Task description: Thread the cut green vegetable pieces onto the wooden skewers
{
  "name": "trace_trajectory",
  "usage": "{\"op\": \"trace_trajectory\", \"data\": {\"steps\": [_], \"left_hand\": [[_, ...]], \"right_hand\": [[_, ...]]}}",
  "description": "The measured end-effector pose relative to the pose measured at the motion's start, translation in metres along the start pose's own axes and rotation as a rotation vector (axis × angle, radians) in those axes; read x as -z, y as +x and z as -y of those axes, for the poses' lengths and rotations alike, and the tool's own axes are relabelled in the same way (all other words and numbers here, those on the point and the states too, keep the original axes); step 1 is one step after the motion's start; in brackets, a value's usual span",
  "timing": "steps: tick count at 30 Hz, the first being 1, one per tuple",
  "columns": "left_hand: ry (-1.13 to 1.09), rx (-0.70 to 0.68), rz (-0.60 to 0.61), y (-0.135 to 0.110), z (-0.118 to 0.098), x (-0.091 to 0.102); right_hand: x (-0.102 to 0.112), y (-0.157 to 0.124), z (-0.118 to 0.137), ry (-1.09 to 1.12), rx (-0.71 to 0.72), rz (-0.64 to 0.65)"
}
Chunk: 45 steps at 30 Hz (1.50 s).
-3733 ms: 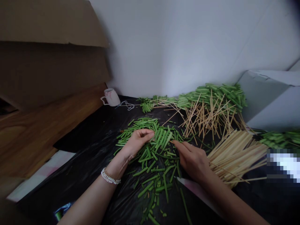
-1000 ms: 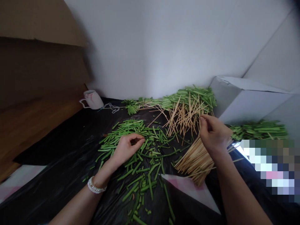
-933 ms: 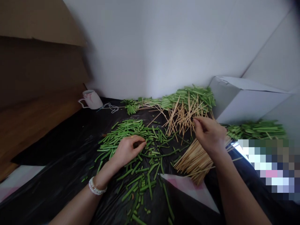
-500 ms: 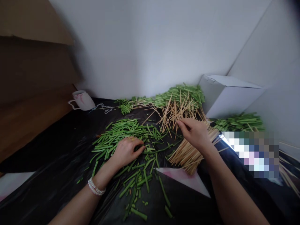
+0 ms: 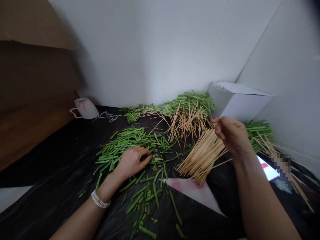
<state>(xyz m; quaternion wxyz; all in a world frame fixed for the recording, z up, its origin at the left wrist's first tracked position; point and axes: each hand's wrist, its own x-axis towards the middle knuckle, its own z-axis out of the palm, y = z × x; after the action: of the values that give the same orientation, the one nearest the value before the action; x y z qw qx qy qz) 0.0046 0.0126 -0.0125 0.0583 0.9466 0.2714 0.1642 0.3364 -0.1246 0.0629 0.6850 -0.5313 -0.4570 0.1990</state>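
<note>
My left hand (image 5: pixel 133 161) lies with thumb and fingers apart at the right edge of a loose pile of cut green stalks (image 5: pixel 125 141), long and bean-like. Some of its fingertips are hidden among the pieces. My right hand (image 5: pixel 231 135) is raised over the far right end of a bundle of thin wooden skewers (image 5: pixel 202 156). Its fingers are closed in a pinch, and I cannot make out what is between them. Behind the bundle, rows of stalks (image 5: pixel 190 100) with many skewers (image 5: pixel 186 121) sticking out toward me lie against the wall.
A white box (image 5: pixel 240 100) stands at the back right, with more green stalks (image 5: pixel 260 133) beside it. A lit phone screen (image 5: pixel 268 168) lies on the right. A mug (image 5: pixel 86 108) and white string (image 5: pixel 108 116) are at the back left. Black plastic sheeting (image 5: pixel 62 160) covers the surface.
My right hand has moved right, from over the spread skewers to the far end of the bundle. My left hand stays at the green pile. The view has shifted slightly.
</note>
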Motion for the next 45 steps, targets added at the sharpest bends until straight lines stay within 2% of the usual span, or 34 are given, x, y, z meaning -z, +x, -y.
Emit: {"op": "trace_trajectory", "data": {"steps": [5, 7, 9, 13, 16, 18, 20, 29, 36, 38, 41, 45], "left_hand": [[0.006, -0.003, -0.003, 0.000, 0.002, -0.002], [0.002, 0.006, -0.002, 0.000, 0.003, -0.002], [-0.004, 0.008, -0.001, 0.000, 0.003, -0.002], [0.003, 0.000, -0.010, 0.000, 0.003, -0.001], [0.001, 0.003, -0.011, 0.000, 0.002, -0.001], [-0.013, 0.005, -0.009, 0.000, 0.001, 0.000], [-0.033, 0.008, -0.013, 0.000, 0.000, 0.000], [-0.066, -0.003, -0.039, 0.000, -0.002, 0.001], [-0.061, 0.005, -0.019, 0.000, -0.003, 0.003], [-0.102, 0.017, -0.024, -0.001, -0.003, 0.003], [-0.227, 0.069, -0.080, 0.000, 0.001, 0.004], [-0.307, 0.207, -0.268, 0.001, 0.012, 0.007]], "right_hand": [[0.030, 0.000, 0.009, -0.110, -0.043, -0.051], [0.034, -0.002, 0.011, -0.258, -0.080, -0.004], [0.034, -0.005, 0.007, -0.450, -0.088, 0.115], [0.025, -0.017, -0.018, -0.825, 0.115, 0.468], [0.015, -0.028, -0.035, -1.137, 0.284, 0.681], [0.009, -0.034, -0.041, -1.358, 0.414, 0.762], [0.003, -0.036, -0.044, -1.479, 0.504, 0.784], [-0.016, -0.021, -0.060, -1.509, 0.616, 0.772], [-0.020, -0.023, -0.041, -1.489, 0.672, 0.759], [-0.030, -0.026, -0.034, -1.457, 0.731, 0.712], [-0.057, -0.034, -0.027, -1.388, 0.824, 0.630], [-0.098, -0.045, -0.027, -1.273, 0.984, 0.588]]}}
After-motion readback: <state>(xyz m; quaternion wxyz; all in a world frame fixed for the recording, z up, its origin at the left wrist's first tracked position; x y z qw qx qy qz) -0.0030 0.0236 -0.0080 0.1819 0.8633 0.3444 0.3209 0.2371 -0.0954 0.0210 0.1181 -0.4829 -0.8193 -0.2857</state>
